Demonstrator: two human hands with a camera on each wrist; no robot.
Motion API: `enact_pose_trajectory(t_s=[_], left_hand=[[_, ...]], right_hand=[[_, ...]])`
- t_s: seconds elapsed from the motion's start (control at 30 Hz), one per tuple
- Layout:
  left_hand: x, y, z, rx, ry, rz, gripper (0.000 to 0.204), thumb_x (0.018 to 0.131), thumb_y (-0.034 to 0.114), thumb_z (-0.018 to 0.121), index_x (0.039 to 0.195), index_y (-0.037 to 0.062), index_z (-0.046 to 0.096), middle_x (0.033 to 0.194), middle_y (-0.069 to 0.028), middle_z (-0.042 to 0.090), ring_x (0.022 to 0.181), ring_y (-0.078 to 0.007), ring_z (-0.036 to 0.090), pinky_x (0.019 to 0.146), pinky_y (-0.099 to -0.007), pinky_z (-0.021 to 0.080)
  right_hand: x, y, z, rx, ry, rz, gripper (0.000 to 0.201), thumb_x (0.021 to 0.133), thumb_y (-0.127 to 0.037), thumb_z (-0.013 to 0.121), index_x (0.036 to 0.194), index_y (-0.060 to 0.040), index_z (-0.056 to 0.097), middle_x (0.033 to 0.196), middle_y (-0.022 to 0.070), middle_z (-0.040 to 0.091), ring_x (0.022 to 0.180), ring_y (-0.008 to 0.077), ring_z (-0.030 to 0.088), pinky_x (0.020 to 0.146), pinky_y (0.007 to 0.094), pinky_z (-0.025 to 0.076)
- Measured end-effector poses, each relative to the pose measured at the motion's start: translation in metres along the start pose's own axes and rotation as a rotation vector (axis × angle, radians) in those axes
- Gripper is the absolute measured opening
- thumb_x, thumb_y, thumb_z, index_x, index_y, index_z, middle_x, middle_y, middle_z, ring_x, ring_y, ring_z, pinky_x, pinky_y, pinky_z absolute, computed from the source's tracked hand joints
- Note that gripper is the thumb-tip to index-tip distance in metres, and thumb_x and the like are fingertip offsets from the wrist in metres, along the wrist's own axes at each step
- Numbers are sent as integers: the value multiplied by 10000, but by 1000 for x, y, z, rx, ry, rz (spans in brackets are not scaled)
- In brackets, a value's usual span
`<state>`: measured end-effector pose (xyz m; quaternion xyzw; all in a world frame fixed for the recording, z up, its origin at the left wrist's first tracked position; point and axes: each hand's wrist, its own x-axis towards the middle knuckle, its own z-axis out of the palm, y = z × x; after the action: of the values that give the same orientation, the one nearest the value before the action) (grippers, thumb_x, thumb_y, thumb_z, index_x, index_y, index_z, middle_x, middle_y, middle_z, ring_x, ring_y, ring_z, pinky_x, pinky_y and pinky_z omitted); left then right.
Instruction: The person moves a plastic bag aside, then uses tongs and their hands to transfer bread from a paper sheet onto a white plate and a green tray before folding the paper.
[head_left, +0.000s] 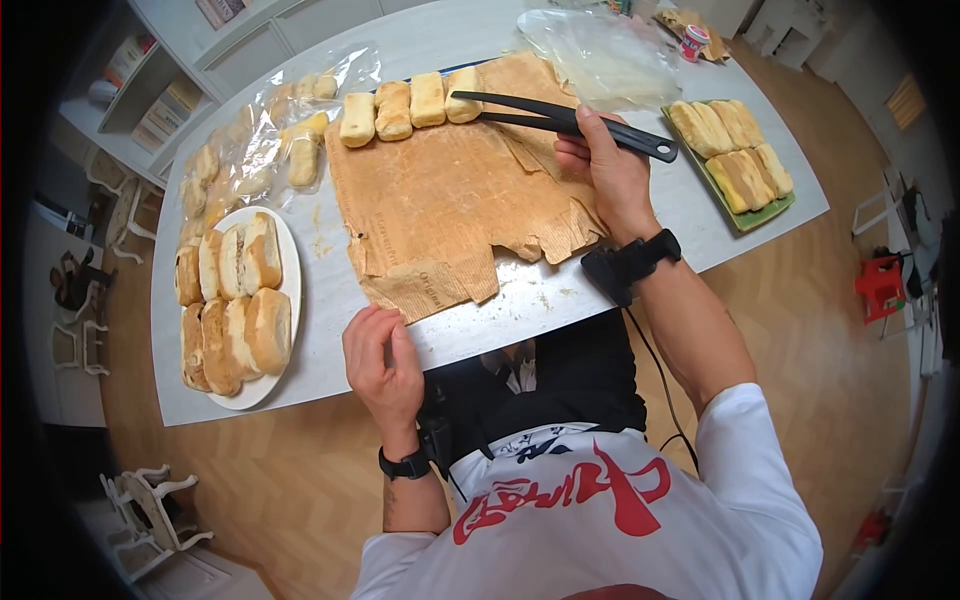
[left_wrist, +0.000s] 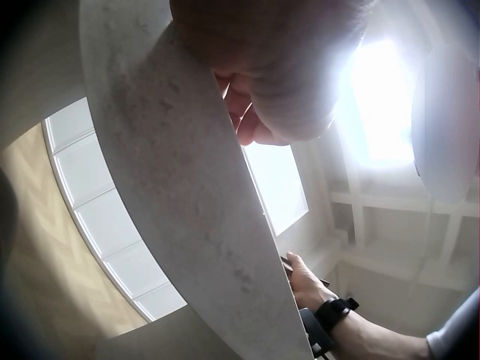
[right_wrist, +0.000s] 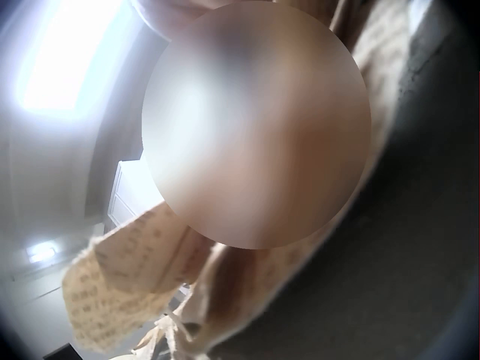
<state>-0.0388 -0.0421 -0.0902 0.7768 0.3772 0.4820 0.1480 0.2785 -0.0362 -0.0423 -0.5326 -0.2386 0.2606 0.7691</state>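
Observation:
My right hand point(head_left: 618, 175) holds black tongs point(head_left: 560, 115), thumb along the top. The tong tips straddle the rightmost bread roll point(head_left: 464, 84), in a row of small pale rolls point(head_left: 393, 110). These lie along the far edge of a torn sheet of brown printed paper point(head_left: 420, 200). By the table's near edge, my left hand point(head_left: 385, 365) rests with loosely bent fingers near the paper's front corner, holding nothing. The left wrist view shows that hand point(left_wrist: 277, 67) against the table edge. A round blur covers much of the right wrist view, with torn paper point(right_wrist: 135, 270) below it.
To the left stands a white oval plate point(head_left: 293, 290) of filled rolls. Behind it, clear plastic bags point(head_left: 345, 65) hold more rolls. At the right is a green tray point(head_left: 755, 218) with rolls. A clear plastic sheet point(head_left: 600, 50) and a small tub point(head_left: 693, 42) are at the back.

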Motion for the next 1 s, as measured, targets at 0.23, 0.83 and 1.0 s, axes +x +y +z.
enact_pose_trajectory(t_s=[0.23,0.83,1.0], left_hand=[[0,0,-1,7,2,9,93,879,-34,580,941,-2,643,974,-113,668,1022,-300,611,916,-382,476],[-7,0,3,-76,13,-128,74,896,3,593,826,-10,610,923,-147,640,962,-288,618,860,-359,479],[-9,-5,0,-101,8,-216,226,899,-20,576,686,-20,499,821,-145,604,849,-267,607,862,-369,487]], right_hand=[[1,-2,2,88,31,67,283,916,-186,670,1079,32,591,922,132,672,746,164,677,645,255,589],[-19,-25,-48,222,-28,16,269,948,-167,615,1102,47,562,914,142,660,782,191,688,706,297,603],[-27,-29,-65,224,-44,25,272,952,-173,619,1109,43,566,921,142,665,788,194,691,704,300,604]])
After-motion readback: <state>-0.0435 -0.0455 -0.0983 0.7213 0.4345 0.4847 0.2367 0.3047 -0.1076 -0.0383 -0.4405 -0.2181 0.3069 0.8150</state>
